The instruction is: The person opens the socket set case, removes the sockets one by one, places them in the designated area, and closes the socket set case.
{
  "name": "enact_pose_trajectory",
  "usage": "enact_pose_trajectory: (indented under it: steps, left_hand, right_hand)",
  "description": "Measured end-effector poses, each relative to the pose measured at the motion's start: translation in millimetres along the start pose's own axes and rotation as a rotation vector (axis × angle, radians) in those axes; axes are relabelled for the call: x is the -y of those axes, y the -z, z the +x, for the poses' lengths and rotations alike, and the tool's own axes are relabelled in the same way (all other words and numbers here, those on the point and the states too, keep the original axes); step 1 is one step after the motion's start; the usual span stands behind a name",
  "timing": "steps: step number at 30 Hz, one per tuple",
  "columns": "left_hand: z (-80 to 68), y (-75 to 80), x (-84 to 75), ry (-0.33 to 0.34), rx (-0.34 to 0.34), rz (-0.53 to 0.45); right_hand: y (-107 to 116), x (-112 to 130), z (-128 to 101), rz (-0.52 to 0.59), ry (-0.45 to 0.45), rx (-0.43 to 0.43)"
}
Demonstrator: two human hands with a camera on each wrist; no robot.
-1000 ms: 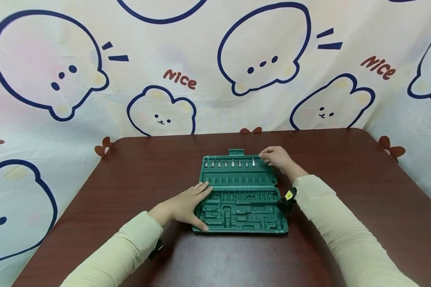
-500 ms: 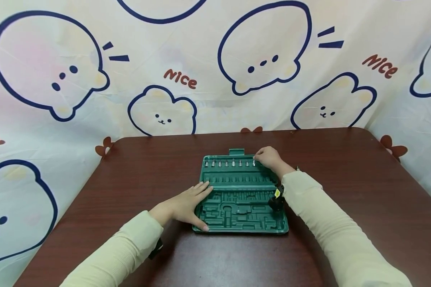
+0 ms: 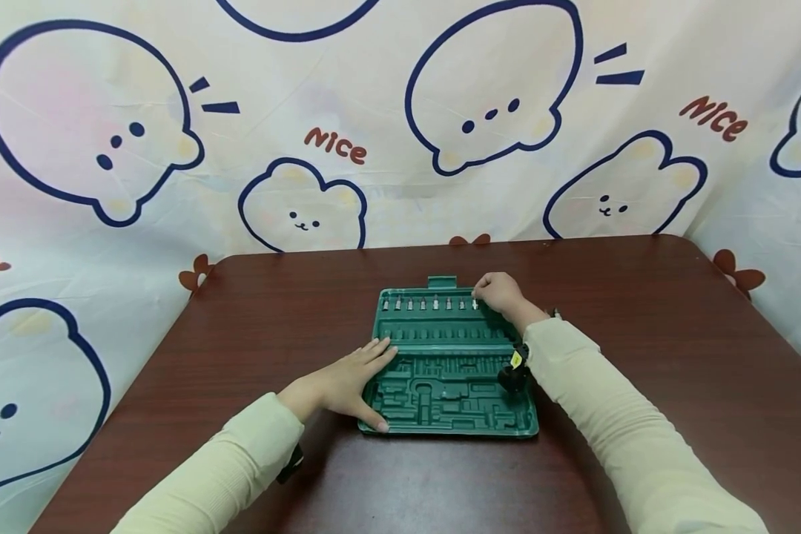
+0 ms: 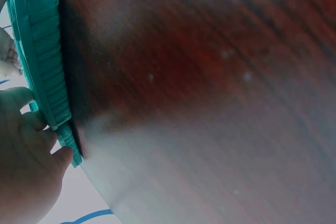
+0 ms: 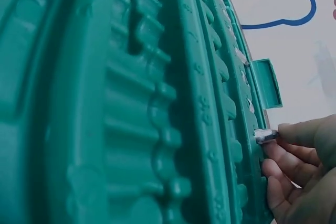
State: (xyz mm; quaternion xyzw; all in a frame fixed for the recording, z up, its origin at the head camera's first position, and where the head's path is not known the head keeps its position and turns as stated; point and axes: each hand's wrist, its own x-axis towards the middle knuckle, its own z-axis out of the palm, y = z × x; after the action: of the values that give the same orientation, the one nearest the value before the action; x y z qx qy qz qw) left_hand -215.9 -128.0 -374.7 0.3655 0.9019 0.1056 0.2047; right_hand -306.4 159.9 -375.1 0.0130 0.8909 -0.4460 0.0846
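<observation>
Silver, the bit socket (image 5: 265,136) my right hand (image 3: 503,294) pinches between its fingers (image 5: 297,134) near the far edge of the green tool case (image 3: 450,348) could slip if squeezed off-centre, or the case skid if my left hand (image 3: 348,380), fingers spread at its left edge, presses unevenly.

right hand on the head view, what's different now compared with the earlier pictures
The right hand has moved left along the far row of the green tool case and now pinches the rightmost metal bit, which at first stood clear of its fingers. Unchanged: left hand on the case's left edge, seven other bits in their row.
</observation>
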Motion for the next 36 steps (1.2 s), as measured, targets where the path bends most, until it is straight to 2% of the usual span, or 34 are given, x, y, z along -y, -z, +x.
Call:
enact_pose_trajectory:
  steps: [4,15,22,28,36]
  left_hand:
    - [0.3,0.1,-0.6,0.005,0.002,-0.007]
    - [-0.4,1.2,-2.7,0.005,0.002,-0.014]
    - [-0.2,0.1,-2.8,0.015,0.004,-0.006]
    - [0.8,0.6,-4.2,0.025,0.006,0.014]
    - [0.1,2.2,-5.6,0.029,0.009,-0.011]
  right_hand:
    - [-0.5,-1.5,-1.0,0.032,0.004,-0.020]
    - [-0.7,-2.6,-0.3,0.134,-0.102,-0.048]
    - [2.7,-4.2,-0.3,0.300,-0.069,-0.075]
    - [9.2,-6.7,-5.9,0.298,-0.030,-0.039]
    - [31.2,-16.0,-16.5,0.304,0.010,-0.021]
